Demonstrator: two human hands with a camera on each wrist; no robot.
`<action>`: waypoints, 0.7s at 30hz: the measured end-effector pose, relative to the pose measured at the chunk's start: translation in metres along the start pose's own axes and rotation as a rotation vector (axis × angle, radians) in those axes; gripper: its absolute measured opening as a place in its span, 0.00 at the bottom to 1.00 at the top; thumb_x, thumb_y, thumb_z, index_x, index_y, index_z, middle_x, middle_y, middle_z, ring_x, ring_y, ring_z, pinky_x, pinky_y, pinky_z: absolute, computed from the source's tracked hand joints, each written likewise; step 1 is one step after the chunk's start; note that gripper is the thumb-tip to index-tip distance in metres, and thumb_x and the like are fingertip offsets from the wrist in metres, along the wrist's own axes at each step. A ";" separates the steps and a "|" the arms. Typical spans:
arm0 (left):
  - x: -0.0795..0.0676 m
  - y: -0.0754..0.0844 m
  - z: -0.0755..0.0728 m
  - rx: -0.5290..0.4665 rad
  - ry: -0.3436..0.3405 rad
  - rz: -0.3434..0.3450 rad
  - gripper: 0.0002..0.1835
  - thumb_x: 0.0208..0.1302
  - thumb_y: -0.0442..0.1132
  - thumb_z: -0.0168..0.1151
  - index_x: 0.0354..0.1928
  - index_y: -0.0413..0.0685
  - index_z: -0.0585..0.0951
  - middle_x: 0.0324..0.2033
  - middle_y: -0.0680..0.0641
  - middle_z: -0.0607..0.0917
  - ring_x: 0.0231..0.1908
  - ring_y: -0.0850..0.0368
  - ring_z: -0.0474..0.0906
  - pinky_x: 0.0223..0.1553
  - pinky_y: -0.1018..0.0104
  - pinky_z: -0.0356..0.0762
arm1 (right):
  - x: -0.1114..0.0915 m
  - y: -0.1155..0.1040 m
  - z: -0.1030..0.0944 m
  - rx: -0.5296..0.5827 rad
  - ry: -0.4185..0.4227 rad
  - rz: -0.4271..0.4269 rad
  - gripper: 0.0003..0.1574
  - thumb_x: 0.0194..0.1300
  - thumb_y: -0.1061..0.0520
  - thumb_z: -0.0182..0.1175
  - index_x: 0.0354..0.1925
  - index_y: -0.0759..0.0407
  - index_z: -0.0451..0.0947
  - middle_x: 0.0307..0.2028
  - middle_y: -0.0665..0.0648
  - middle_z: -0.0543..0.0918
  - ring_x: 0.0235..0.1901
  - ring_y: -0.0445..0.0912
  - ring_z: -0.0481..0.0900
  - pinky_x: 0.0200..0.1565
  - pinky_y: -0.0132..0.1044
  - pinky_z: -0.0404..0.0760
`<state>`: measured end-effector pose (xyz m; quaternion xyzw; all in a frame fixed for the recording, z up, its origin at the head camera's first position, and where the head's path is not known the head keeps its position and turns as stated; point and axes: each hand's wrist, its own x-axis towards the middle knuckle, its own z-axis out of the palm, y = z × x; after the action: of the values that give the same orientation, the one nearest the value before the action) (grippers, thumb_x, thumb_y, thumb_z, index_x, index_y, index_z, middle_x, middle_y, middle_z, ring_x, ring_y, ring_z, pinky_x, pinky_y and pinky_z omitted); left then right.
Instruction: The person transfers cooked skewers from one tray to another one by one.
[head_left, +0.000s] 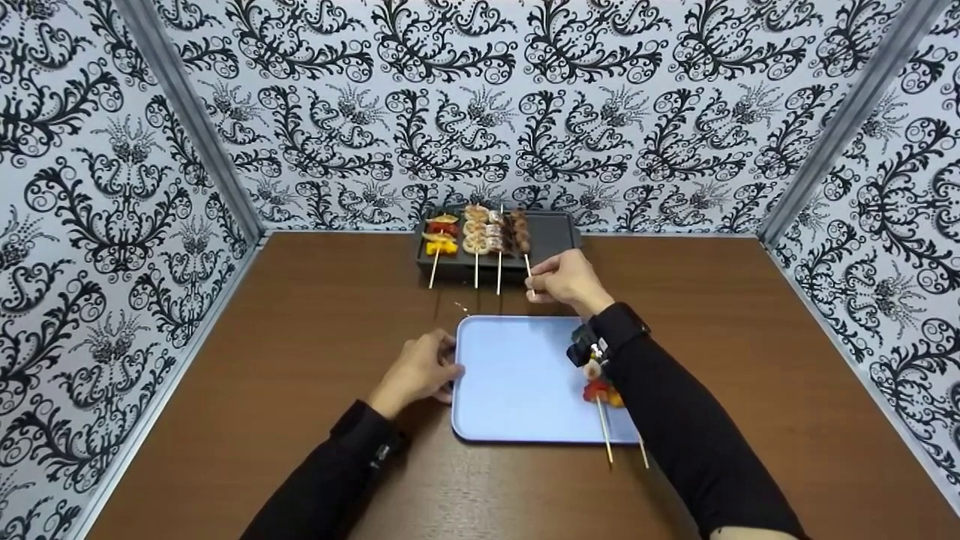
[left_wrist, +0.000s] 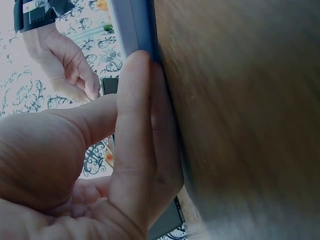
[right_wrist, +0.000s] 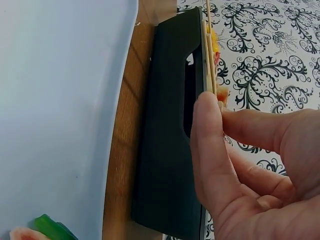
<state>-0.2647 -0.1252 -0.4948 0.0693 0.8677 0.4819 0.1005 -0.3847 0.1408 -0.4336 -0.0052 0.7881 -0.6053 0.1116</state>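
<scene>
My right hand (head_left: 568,281) pinches the wooden stick of a meatball skewer (head_left: 521,234) between thumb and fingers. The brown balls lie at the right end of the row on a black grill plate (head_left: 553,225). In the right wrist view, the pinching fingertips (right_wrist: 207,107) are beside the grill's dark side wall. My left hand (head_left: 421,369) holds the left edge of a pale blue tray (head_left: 517,375), thumb at the rim. The left wrist view shows its fingers (left_wrist: 135,100) along the tray's side, close over the table.
Also on the grill are a vegetable skewer (head_left: 441,234), a skewer of pale ringed pieces (head_left: 475,230) and a whitish skewer (head_left: 495,232). Two skewers, one with red pieces (head_left: 595,390), lie at the tray's right, partly under my right forearm. Patterned walls (head_left: 465,112) surround the brown table (head_left: 315,300).
</scene>
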 end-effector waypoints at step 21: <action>0.001 0.000 0.001 0.010 0.000 -0.009 0.26 0.62 0.33 0.67 0.61 0.36 0.73 0.34 0.38 0.82 0.18 0.54 0.84 0.19 0.60 0.89 | -0.003 0.003 -0.004 0.075 -0.040 0.032 0.23 0.59 0.73 0.64 0.53 0.78 0.73 0.42 0.70 0.81 0.33 0.54 0.90 0.45 0.41 0.92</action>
<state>-0.2653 -0.1247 -0.4954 0.0659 0.8703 0.4771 0.1025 -0.3823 0.1454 -0.4347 -0.0004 0.7625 -0.6323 0.1370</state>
